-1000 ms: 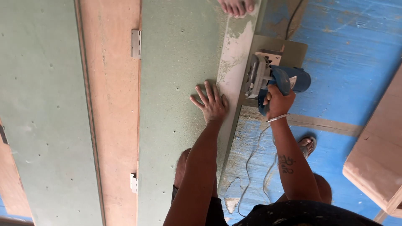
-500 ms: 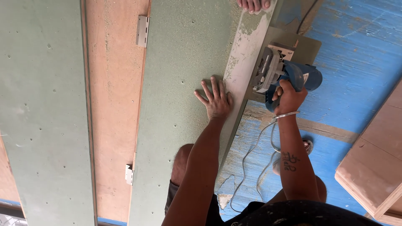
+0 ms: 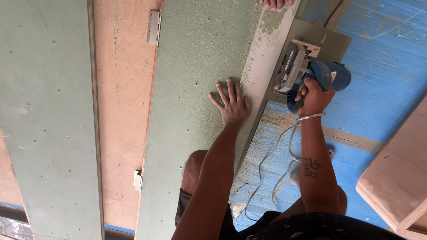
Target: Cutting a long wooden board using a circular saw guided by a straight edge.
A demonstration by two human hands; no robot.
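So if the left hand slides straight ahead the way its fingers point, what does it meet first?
Mostly bare green board. The left hand lies flat, fingers pointing up-frame beside the pale straightedge. Further along, the toes at the top edge look to be the first obstacle, though slightly right.

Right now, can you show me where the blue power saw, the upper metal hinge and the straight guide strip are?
blue power saw (image 3: pixel 327 75), head view, on its blue motor housing.
upper metal hinge (image 3: pixel 154 27), head view, middle of its plate.
straight guide strip (image 3: pixel 262 62), head view, on its dusty pale face.

The left hand (image 3: pixel 232 105) lies on the board (image 3: pixel 195 111), the saw (image 3: pixel 307 71) just right of it.
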